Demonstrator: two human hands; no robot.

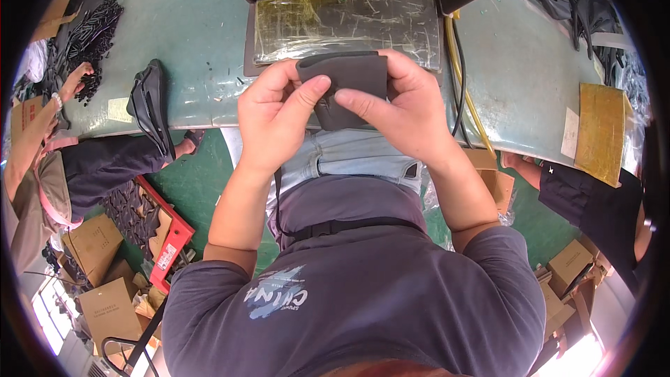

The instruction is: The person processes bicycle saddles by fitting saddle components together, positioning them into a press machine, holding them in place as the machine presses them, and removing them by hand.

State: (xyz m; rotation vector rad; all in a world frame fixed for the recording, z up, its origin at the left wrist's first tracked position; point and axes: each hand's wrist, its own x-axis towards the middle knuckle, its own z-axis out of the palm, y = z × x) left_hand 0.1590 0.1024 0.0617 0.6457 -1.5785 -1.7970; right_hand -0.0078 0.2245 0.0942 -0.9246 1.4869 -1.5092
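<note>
Closest to the lens is the person's own grey shirt (363, 300), with both bare forearms rising from it toward the table edge. Both hands grasp 1 dark grey fabric piece (349, 80), held up just over the near edge of the pale green table (188, 35) and above the lap. Left hand (276, 115) pinches its left side, thumb pressed on the front face; right hand (405, 108) clamps the right side, thumb tip meeting the cloth near the middle. Fingers of both curl behind it, so its lower part is partly hidden.

Containers: a red crate (164, 227) on the green floor at the left holds dark pieces, though what they are cannot be told. Brown cardboard boxes (98, 244) sit beside it, and more boxes (569, 262) stand at the lower right; their contents do not show.

Directly beyond the hands, a flat pad under scratched clear film (349, 7) lies on the table. Yellow and black cables (457, 77) run down its right side. A dark folded item (150, 101) rests near the left edge, a heap of black parts (94, 28) farther left, where another person's hand (73, 80) reaches. A yellowish board (600, 132) lies at the right.
</note>
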